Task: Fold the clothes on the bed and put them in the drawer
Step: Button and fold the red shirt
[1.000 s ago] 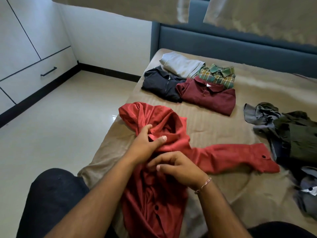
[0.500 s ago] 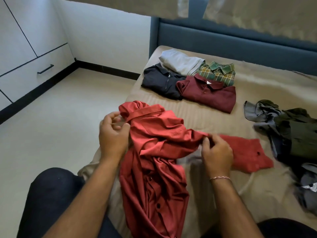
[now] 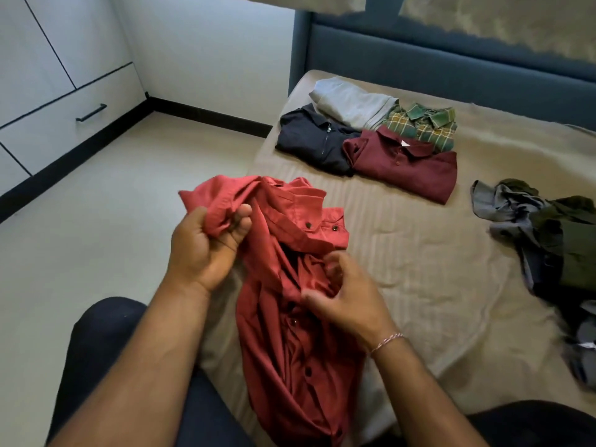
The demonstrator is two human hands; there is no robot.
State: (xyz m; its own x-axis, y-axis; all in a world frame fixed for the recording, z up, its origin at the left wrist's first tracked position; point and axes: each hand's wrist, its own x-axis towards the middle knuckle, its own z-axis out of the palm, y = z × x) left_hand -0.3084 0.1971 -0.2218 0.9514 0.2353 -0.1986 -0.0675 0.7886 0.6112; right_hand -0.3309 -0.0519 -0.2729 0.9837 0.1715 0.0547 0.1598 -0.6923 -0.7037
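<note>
A crumpled red button shirt (image 3: 290,317) lies bunched at the near edge of the bed (image 3: 419,269), its tail hanging toward my lap. My left hand (image 3: 206,246) grips a fold of its upper cloth, lifted just off the bed's left edge. Over the shirt's middle, my right hand (image 3: 348,298) has its fingers curled into the fabric near the button strip. Further up the bed lie folded clothes: a dark shirt (image 3: 312,140), a grey garment (image 3: 351,101), a green plaid shirt (image 3: 422,124) and a maroon polo (image 3: 406,166).
A heap of unfolded grey and olive clothes (image 3: 548,240) lies at the bed's right side. White cabinets with a black-handled drawer (image 3: 64,121) stand at the left across a pale floor. A blue headboard (image 3: 451,59) closes the far end.
The stretched-out sleeve has been drawn in onto the shirt's body. My right hand moved left from the sleeve to the shirt's middle, and my left hand raised the collar end.
</note>
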